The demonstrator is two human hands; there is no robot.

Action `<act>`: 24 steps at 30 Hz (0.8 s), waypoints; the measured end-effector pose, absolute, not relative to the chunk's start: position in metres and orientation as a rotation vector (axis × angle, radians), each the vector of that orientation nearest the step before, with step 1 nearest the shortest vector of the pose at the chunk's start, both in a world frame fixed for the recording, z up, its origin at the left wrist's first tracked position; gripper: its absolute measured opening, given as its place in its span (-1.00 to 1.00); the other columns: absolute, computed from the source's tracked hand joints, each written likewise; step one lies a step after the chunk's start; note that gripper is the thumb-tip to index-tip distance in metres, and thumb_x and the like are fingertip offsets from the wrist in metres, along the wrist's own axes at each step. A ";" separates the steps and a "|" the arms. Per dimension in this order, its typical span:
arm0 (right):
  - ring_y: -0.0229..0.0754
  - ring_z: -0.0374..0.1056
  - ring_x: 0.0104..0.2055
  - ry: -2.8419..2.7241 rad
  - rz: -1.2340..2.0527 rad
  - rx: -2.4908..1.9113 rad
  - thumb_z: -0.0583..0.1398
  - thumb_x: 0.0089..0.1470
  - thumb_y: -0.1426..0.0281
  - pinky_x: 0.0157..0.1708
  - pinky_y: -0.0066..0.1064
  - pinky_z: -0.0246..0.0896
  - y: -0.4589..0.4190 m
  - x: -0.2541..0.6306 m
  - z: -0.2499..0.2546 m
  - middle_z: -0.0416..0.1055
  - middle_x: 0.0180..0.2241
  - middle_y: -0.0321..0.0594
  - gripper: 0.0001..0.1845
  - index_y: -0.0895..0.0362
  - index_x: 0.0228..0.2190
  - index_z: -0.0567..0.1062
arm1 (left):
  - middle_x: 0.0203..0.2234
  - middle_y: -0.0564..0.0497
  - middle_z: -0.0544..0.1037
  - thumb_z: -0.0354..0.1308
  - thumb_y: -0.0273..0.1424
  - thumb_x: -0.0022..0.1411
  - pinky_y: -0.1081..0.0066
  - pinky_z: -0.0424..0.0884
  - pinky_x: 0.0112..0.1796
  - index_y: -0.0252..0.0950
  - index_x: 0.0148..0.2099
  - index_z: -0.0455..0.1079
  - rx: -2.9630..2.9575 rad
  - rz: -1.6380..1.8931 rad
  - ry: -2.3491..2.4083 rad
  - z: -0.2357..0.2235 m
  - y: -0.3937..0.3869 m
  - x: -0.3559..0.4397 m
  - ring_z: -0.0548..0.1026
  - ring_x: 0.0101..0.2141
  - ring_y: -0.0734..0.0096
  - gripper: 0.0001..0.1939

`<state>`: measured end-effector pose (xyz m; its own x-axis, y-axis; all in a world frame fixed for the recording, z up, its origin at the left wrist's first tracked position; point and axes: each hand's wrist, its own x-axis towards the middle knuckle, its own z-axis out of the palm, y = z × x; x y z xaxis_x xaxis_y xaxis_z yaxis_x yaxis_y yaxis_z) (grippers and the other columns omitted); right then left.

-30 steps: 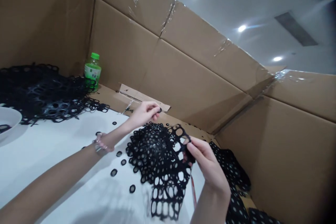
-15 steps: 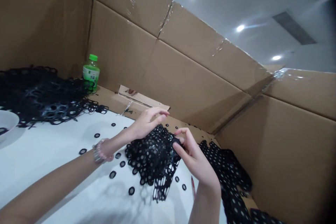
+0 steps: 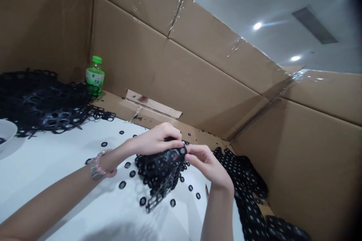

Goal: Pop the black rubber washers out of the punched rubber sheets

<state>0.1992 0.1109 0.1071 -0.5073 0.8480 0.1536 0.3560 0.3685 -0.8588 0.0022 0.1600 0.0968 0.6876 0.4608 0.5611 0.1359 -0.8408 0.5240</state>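
My left hand [image 3: 160, 139] is closed on the upper edge of a black perforated sheet [image 3: 166, 163], thumb and fingers pinching it. Close by, my right hand [image 3: 209, 165] pinches the same sheet's corner, where a round piece with a pale centre sits. The sheet's lower part hangs as an open mesh over a heap of small black rings with pale centres [image 3: 143, 165], most of which the sheet and left hand hide. Several loose rings [image 3: 122, 185] lie around the heap on the white tabletop [image 3: 93, 196].
A tangle of black mesh scrap [image 3: 48, 101] lies at the left beside a green bottle [image 3: 95, 77] and a white bowl [image 3: 8, 131]. Dotted black sheets [image 3: 246, 180] are piled at the right. A red pen-like stick [image 3: 207, 191] lies near my right wrist. Cardboard walls [image 3: 198, 71] enclose the table.
My left hand has opened, no longer holding a small black piece, then moved to the sheet and closed on it. The right hand has moved slightly left, and the sheet has turned and bunched.
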 end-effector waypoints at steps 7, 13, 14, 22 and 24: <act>-0.26 0.13 -0.42 -1.916 0.834 -1.093 0.13 0.05 0.30 -0.36 -0.43 0.08 0.111 0.196 0.107 0.22 -0.52 -0.32 -0.80 0.13 -0.54 0.37 | -0.36 0.00 0.40 0.05 -0.17 0.16 0.35 0.16 -0.19 -0.31 -0.31 0.32 2.570 1.392 0.773 0.090 0.147 0.015 0.32 -0.29 0.36 -0.72; -0.31 0.02 -0.48 -1.958 0.859 -1.104 0.08 0.11 0.32 -0.46 -0.48 -0.02 0.103 0.188 0.115 0.10 -0.55 -0.35 -0.77 0.13 -0.54 0.30 | -0.48 0.04 0.43 -0.21 -0.38 0.31 0.37 0.16 -0.20 -0.32 -0.40 0.30 2.626 1.212 0.669 0.088 0.139 0.024 0.33 -0.41 0.44 -0.67; -0.31 0.02 -0.48 -1.962 0.873 -1.102 0.08 0.12 0.32 -0.46 -0.48 -0.03 0.102 0.188 0.116 0.10 -0.56 -0.35 -0.77 0.14 -0.54 0.30 | -0.50 0.04 0.43 -0.24 -0.39 0.31 0.39 0.18 -0.23 -0.32 -0.42 0.30 2.561 1.217 0.674 0.087 0.143 0.024 0.33 -0.43 0.45 -0.65; -0.32 0.11 -0.48 -1.730 0.906 -1.108 0.16 0.05 0.27 -0.51 -0.51 0.02 0.088 0.220 0.119 0.28 -0.46 -0.30 -0.84 0.11 -0.45 0.42 | -0.53 -0.02 0.43 -0.30 -0.32 0.30 0.41 0.28 -0.34 -0.34 -0.42 0.31 2.194 1.201 1.244 0.043 0.224 0.000 0.40 -0.44 0.37 -0.58; -0.34 0.07 -0.53 -1.716 0.926 -1.135 0.14 0.06 0.26 -0.56 -0.51 -0.02 0.091 0.222 0.120 0.23 -0.51 -0.33 -0.84 0.10 -0.38 0.41 | -0.49 -0.06 0.45 -0.18 -0.32 0.25 0.38 0.28 -0.32 -0.34 -0.43 0.33 2.268 1.075 1.258 0.019 0.233 0.004 0.41 -0.42 0.31 -0.66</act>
